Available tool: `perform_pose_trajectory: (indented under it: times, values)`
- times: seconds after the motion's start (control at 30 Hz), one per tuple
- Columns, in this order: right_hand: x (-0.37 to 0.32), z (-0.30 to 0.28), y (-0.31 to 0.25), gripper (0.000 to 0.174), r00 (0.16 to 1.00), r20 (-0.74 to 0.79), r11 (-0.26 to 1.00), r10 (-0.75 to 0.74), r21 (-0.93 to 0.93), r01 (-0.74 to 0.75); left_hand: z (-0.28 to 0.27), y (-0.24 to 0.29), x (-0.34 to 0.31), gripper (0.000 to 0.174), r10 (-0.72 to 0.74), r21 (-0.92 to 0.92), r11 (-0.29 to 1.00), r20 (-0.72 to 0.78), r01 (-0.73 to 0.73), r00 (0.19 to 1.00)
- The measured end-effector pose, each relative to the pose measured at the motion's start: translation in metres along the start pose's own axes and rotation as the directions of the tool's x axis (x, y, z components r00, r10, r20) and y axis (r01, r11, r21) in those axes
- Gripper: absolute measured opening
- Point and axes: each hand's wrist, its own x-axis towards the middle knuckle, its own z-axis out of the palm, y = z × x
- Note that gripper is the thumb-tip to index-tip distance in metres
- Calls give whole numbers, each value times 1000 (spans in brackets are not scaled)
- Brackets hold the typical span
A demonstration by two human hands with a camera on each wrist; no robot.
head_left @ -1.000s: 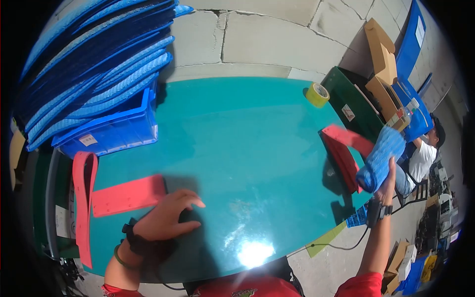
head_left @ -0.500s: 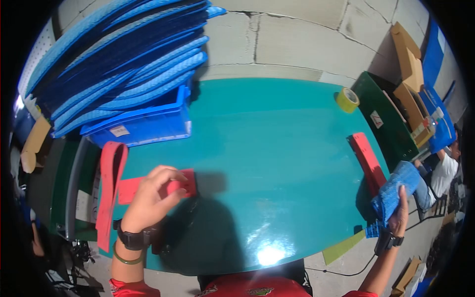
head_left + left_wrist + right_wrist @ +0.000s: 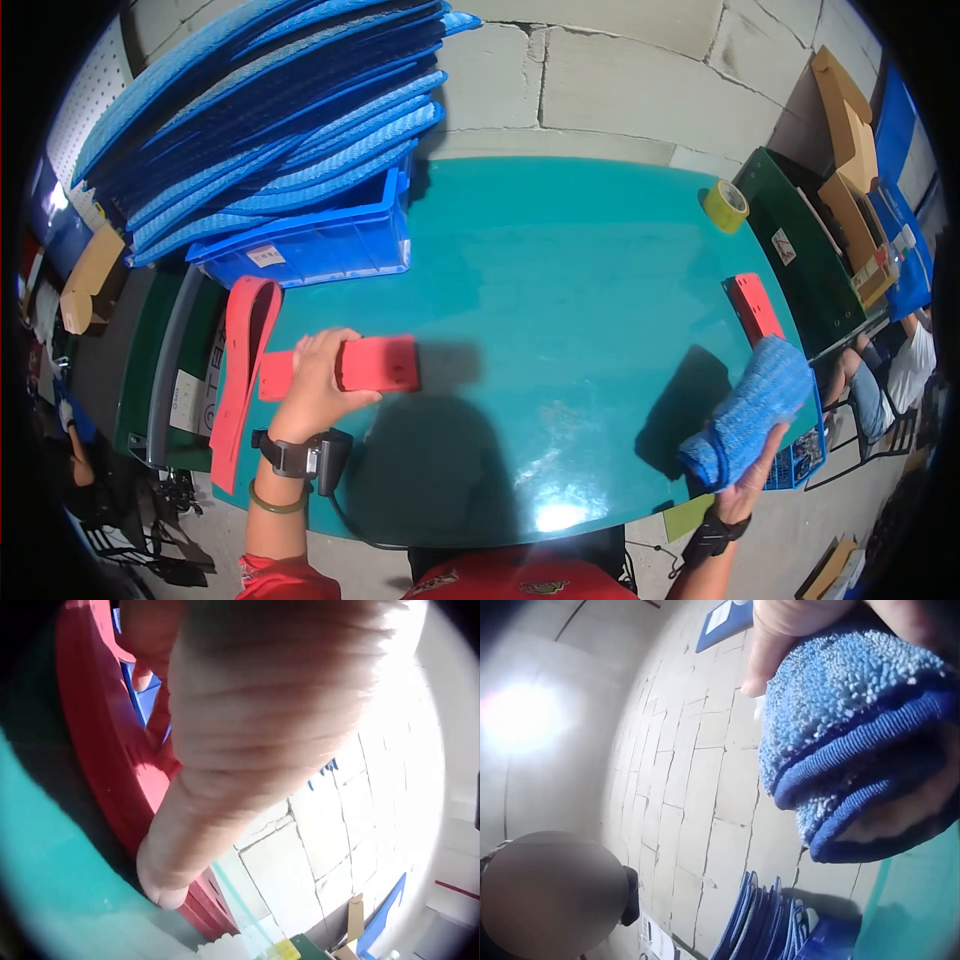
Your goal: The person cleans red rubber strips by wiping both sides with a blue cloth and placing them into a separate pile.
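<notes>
A blue ribbed cloth pad [image 3: 748, 412], rolled up, is held by my right hand [image 3: 755, 470] over the table's right front part. Its looped pile and dark blue edging show in the right wrist view. My left hand [image 3: 318, 380] grips a red strip [image 3: 375, 362] with small holes, the thumb on the near side in the left wrist view. The hand hides the strip's middle. A second red strip [image 3: 232, 400], folded over into a loop, lies along the table's left edge. Beyond the rolled pad, another red strip [image 3: 757, 308] lies at the right edge, partly covered by the pad.
A blue crate [image 3: 320, 250] heaped with blue pads [image 3: 260, 130] stands at the back left of the green table [image 3: 540, 290]. Yellow tape [image 3: 727, 205] sits at the back right, near a dark green box [image 3: 805, 240]. A seated person [image 3: 890, 370] is off to the right.
My left hand was over the table beside the red strip and now grips it. My right hand has brought the rolled pad left and nearer my body. The head view has turned left.
</notes>
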Motion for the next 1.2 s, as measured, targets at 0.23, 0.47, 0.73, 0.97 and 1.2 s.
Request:
perform_pose_trajectory:
  times: [0.23, 0.47, 0.73, 0.97, 1.2]
  values:
    - [-3, 11, 37, 75, 986, 77, 989, 147, 15, -149, -12, 56, 5, 75, 107, -34, 993, -56, -109, 993]
    - [-14, 46, 39, 71, 973, 223, 990, 61, -138, -31, 51, 140, 19, 75, 534, -192, 834, 45, -518, 844]
    - [-45, 91, 59, 88, 963, 270, 942, 5, -326, 87, 56, 210, 19, 61, 540, -576, 625, -166, -526, 825]
    - [-61, 101, 78, 98, 936, 346, 950, 68, -310, 46, 64, 213, 10, 25, 545, -572, 576, -264, -584, 796]
    - [-65, 105, 69, 92, 936, 313, 964, 163, -254, -83, 50, 212, 3, 31, 504, -672, 561, -185, -483, 843]
